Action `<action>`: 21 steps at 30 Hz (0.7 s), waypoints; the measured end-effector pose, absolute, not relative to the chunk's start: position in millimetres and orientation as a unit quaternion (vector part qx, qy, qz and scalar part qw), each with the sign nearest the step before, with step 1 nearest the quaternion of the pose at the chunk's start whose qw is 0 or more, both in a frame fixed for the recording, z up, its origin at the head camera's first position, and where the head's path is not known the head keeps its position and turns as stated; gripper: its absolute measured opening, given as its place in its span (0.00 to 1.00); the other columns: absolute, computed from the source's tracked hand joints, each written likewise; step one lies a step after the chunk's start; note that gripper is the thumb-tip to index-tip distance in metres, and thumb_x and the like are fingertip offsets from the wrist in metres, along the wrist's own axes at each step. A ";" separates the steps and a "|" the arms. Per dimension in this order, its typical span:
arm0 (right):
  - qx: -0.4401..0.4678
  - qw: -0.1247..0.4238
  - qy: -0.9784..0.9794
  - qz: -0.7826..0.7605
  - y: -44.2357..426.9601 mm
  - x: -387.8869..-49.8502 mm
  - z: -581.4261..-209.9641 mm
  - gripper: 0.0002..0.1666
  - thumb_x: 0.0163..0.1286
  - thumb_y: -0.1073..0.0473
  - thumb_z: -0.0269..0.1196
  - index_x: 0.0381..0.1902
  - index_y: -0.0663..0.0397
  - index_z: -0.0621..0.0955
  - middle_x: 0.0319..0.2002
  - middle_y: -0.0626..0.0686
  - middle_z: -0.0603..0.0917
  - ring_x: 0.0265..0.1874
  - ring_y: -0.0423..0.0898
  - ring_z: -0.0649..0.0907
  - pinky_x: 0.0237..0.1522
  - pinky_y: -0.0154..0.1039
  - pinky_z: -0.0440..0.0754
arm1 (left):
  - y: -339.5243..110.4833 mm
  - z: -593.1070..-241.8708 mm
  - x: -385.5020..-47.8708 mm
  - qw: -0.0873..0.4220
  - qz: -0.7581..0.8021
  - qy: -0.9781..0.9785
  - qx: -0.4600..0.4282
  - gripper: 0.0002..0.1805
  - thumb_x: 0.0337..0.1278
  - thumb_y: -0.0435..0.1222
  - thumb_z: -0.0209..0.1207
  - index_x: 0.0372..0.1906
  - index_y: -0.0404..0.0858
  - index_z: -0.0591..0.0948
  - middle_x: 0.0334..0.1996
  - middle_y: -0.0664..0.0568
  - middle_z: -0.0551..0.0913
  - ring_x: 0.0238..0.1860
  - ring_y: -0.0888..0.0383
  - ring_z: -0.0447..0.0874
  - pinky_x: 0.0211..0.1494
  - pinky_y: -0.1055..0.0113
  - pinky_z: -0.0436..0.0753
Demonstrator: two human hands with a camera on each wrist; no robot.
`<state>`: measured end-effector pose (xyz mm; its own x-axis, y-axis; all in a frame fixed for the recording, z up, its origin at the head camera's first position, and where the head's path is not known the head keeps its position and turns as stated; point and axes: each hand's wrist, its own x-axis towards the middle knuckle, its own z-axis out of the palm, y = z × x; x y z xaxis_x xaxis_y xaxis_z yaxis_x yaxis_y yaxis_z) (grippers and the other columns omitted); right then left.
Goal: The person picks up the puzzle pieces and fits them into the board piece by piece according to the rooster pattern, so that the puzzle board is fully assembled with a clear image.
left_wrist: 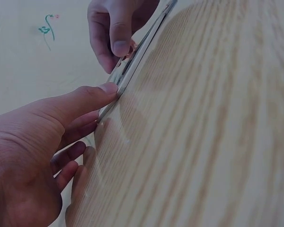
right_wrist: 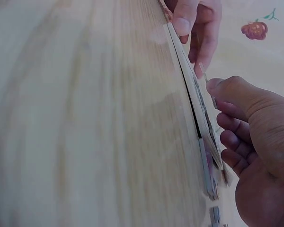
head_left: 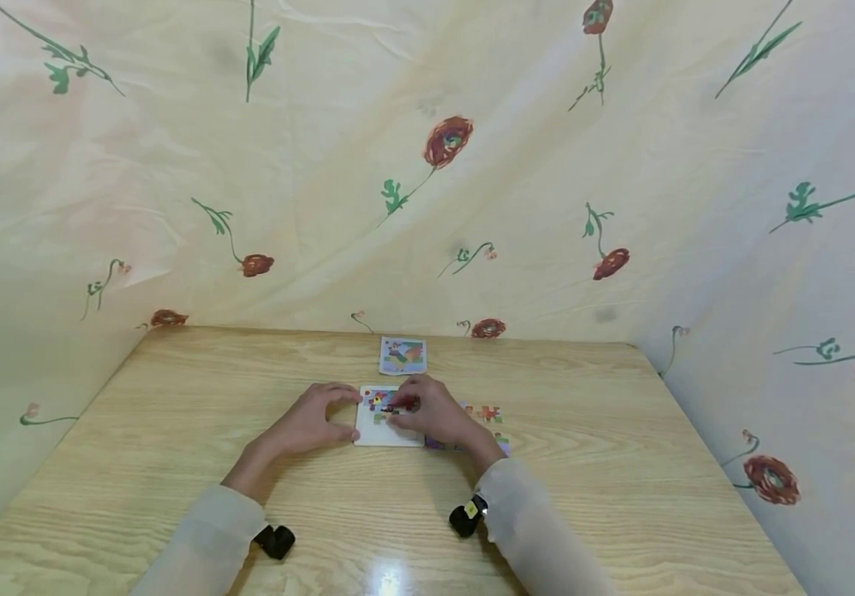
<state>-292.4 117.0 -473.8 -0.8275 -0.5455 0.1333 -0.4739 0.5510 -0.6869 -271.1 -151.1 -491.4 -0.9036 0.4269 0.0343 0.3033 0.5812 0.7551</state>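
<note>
A white puzzle board (head_left: 390, 435) lies flat on the table, with colourful joined pieces (head_left: 377, 401) in its upper left part. My left hand (head_left: 313, 420) grips the board's left edge, thumb near the lower corner and fingers near the upper one; the left wrist view shows the thumb (left_wrist: 97, 96) on the rim. Over the board, my right hand (head_left: 434, 411) pinches a small thin puzzle piece (right_wrist: 208, 85) between thumb and fingers, held tilted just above the surface in the right wrist view. The right hand hides part of the board.
Loose puzzle pieces (head_left: 488, 414) lie on the table right of the board, partly behind the right wrist. A square picture card (head_left: 402, 356) with a coloured drawing lies beyond the board. Flowered cloth (head_left: 338, 165) hangs behind and beside the wooden table (head_left: 263, 364).
</note>
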 end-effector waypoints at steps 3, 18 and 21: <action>-0.296 0.043 0.879 -0.371 112.6 -292.5 -473.7 0.10 0.65 0.57 0.74 0.43 0.53 0.91 0.44 0.51 0.85 0.41 0.42 0.78 0.41 0.32 0.78 | -151.4 -491.2 -271.0 0.078 0.410 0.886 0.203 0.31 0.57 0.48 0.73 0.66 0.47 0.81 0.73 0.50 0.73 0.77 0.40 0.60 0.75 0.34 0.65; -0.319 0.017 0.889 -0.329 99.1 -295.4 -478.1 0.08 0.65 0.57 0.74 0.41 0.52 0.91 0.42 0.50 0.85 0.38 0.40 0.80 0.40 0.32 0.79 | -151.2 -491.8 -272.6 0.077 0.412 0.884 0.206 0.31 0.56 0.48 0.74 0.65 0.47 0.81 0.71 0.50 0.75 0.76 0.40 0.63 0.76 0.35 0.64; -0.318 0.010 0.893 -0.320 97.3 -296.5 -479.9 0.08 0.65 0.57 0.74 0.41 0.51 0.91 0.41 0.50 0.86 0.38 0.40 0.80 0.41 0.32 0.79 | -151.2 -491.5 -272.6 0.078 0.414 0.883 0.207 0.31 0.56 0.48 0.74 0.65 0.46 0.81 0.71 0.49 0.75 0.76 0.40 0.63 0.76 0.35 0.64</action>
<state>-296.5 97.3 -479.9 -0.7978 -0.5739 0.1851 -0.5610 0.5938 -0.5769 -272.6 -151.2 -491.5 -0.9024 0.4296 0.0344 0.3009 0.5709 0.7639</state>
